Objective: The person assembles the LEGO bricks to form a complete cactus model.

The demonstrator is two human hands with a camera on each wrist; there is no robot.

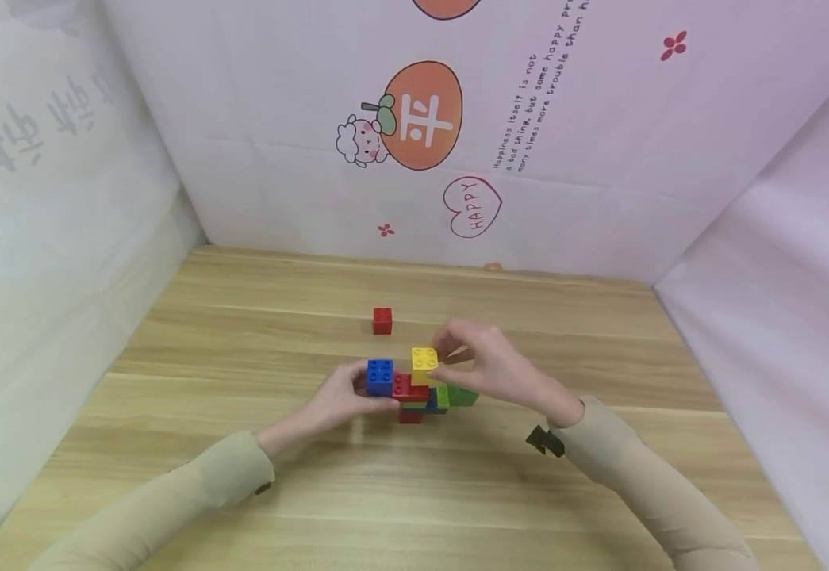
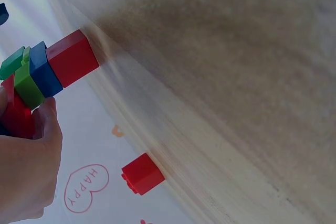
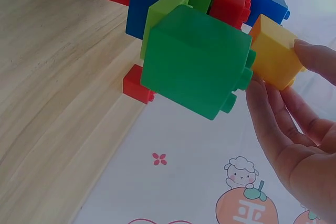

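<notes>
My left hand (image 1: 334,400) grips one end of a joined stack of toy building bricks, thumb and fingers around a flat red brick (image 2: 17,111). A blue brick (image 1: 380,377) sits on the stack at that end. Light green, dark blue and red bricks lie in lower layers, and a big green brick (image 3: 194,61) forms the far right end. With thumb and fingers, my right hand (image 1: 489,366) pinches a yellow brick (image 3: 275,51) at the top of the flat red brick. Whether the yellow brick is pressed onto the studs I cannot tell.
A loose red brick (image 1: 382,321) stands on the wooden table (image 1: 278,317) behind the stack. Printed white cloth (image 1: 278,159) rises at the table's back edge, and pale cloth hangs on both sides.
</notes>
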